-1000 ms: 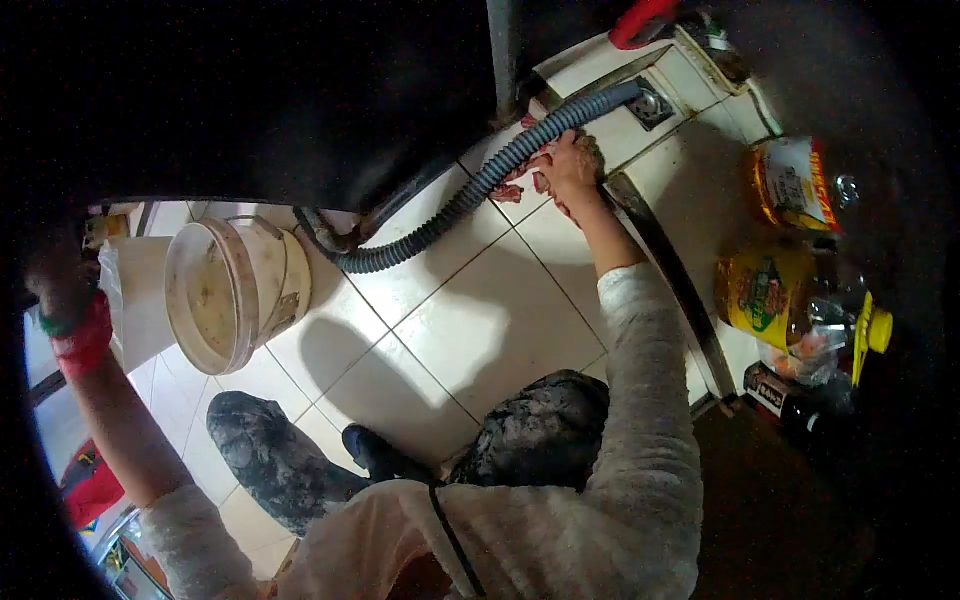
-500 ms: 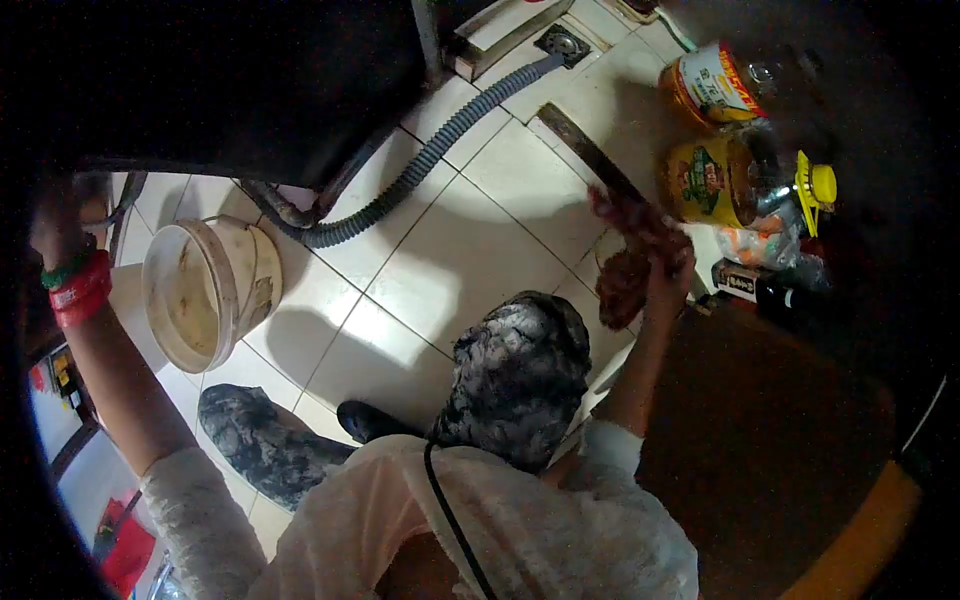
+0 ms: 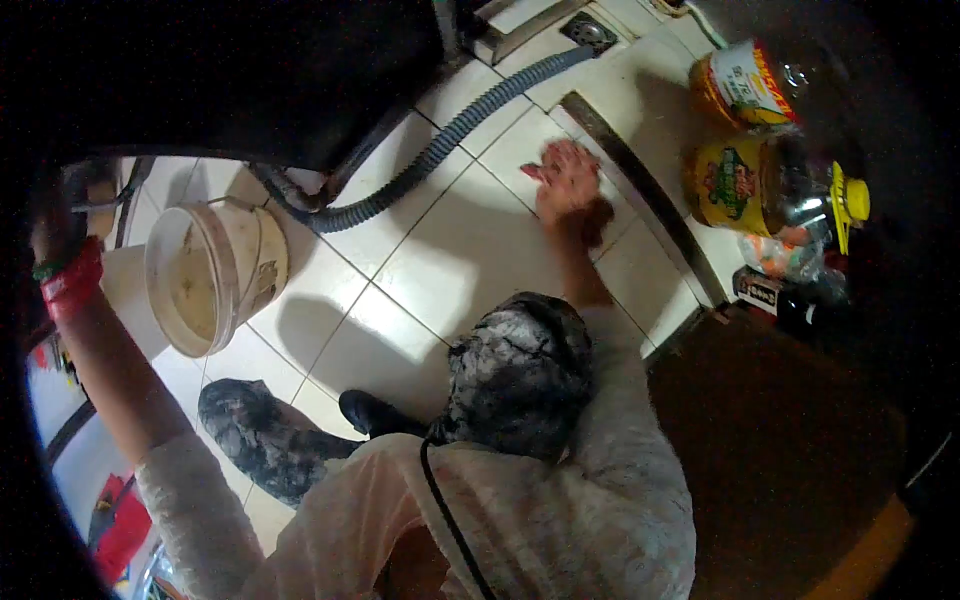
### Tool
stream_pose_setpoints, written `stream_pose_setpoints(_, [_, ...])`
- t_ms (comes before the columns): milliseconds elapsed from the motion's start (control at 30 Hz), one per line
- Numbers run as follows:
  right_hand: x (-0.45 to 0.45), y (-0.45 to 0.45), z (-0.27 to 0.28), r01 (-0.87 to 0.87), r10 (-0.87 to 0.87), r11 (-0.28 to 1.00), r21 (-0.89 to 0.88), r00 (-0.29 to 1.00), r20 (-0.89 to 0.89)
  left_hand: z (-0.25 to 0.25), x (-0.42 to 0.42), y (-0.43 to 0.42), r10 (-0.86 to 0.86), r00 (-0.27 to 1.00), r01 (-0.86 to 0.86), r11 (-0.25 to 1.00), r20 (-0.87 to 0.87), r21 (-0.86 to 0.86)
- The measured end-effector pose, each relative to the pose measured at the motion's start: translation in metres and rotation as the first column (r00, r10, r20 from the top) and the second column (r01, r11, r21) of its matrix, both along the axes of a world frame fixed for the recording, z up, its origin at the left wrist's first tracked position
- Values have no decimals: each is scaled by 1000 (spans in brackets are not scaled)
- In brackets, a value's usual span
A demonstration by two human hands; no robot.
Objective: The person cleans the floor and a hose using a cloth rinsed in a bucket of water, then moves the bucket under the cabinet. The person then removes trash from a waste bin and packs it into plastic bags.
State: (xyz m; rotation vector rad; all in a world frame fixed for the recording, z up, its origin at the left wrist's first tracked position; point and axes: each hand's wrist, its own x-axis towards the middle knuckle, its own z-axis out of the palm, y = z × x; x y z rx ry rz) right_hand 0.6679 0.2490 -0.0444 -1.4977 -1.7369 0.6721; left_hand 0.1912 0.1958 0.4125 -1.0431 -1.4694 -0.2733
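Note:
My right hand [image 3: 570, 190] is low over the white tiled floor [image 3: 430, 240], beside a dark strip along the raised edge. It is pressed on a crumpled reddish-brown cloth [image 3: 598, 222], whose red parts show past the blurred fingertips. My left hand [image 3: 62, 215] is raised at the far left, near the edge of a dark surface. Deep shadow hides its fingers. Red and green bands circle that wrist. Below and right of it, a dirty white bucket [image 3: 215, 275] stands on the floor.
A grey corrugated hose [image 3: 440, 155] runs across the tiles to a floor drain [image 3: 588, 33]. On the right stand two big oil bottles [image 3: 728, 185], a plastic bag [image 3: 785, 255] and a dark bottle [image 3: 762, 290]. A brown panel [image 3: 780, 420] lies nearer me.
My right hand has swept with the cloth from beside the bottles, leftward and away from me across the dark strip onto the tiles. My left hand has barely moved.

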Motion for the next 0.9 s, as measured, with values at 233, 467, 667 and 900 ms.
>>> stream_pose_setpoints(233, [-64,73,17,-352,366,901,-251,931,7,-112,59,-44,-480,820,459,877,311,142])
stream_pose_setpoints(467, [-112,-166,31,-862,547,477,171,443,710,-397,179,-62,90,353,791,503,931,-349])
stream_pose_setpoints(667, [-158,-223,8,-948,766,156,277,293,572,-421,184,-77,459,584,636,253,669,-729])
stream_pose_setpoints(900, [-200,-53,98,-547,824,566,-616,359,438,-304,168,-95,6,326,799,533,945,-278])
